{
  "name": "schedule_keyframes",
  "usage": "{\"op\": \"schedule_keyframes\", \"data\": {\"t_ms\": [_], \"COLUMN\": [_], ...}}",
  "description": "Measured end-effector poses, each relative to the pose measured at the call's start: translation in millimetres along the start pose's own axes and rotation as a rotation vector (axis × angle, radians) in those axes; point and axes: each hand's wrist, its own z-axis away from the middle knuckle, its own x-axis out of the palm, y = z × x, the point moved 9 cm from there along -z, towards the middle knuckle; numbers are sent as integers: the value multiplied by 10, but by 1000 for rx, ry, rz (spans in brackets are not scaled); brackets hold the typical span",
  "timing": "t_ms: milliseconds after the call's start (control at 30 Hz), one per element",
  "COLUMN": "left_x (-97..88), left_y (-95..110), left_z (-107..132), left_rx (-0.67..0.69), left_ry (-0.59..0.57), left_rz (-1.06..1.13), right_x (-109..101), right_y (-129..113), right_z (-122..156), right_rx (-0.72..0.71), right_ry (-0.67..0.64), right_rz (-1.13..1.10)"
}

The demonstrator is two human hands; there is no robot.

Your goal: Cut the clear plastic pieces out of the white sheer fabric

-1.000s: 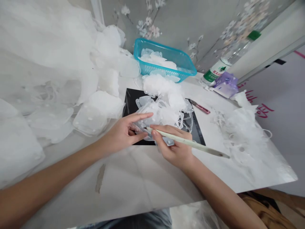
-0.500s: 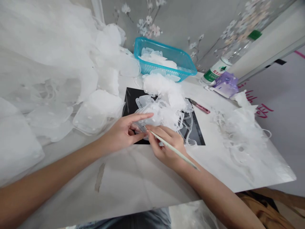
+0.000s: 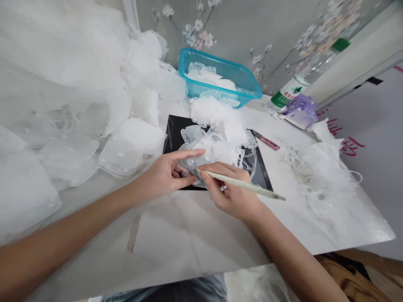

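Right hand (image 3: 233, 198), tool (image 3: 242, 183) apparently flatter now

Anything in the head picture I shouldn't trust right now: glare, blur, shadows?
Head view: light looks soft and diffuse; the white pile at upper left is washed out, with few crisp edges; head view: the table has a pale sheen toward its right corner; head view: the tip of the pale tool in the right hand is hard to separate from the translucent pieces.

Grey wall (image 3: 239, 25) — pale printed blossoms (image 3: 208, 39), white veined tabletop (image 3: 176, 241), soft light.
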Motion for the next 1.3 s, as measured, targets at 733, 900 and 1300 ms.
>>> {"op": "schedule_keyframes", "data": {"t_ms": [733, 900, 1300], "left_x": [-35, -54, -26], "left_y": [-28, -70, -51], "left_z": [4, -6, 8], "left_rx": [-16, -24, -26], "left_ry": [-2, -6, -15], "left_rz": [39, 18, 41], "right_x": [-269, -211, -134], "right_y": [-1, -1, -13], "right_z": [67, 43, 40], "right_rx": [58, 62, 35], "right_ry": [249, 199, 160], "right_rz": [-131, -91, -19]}}
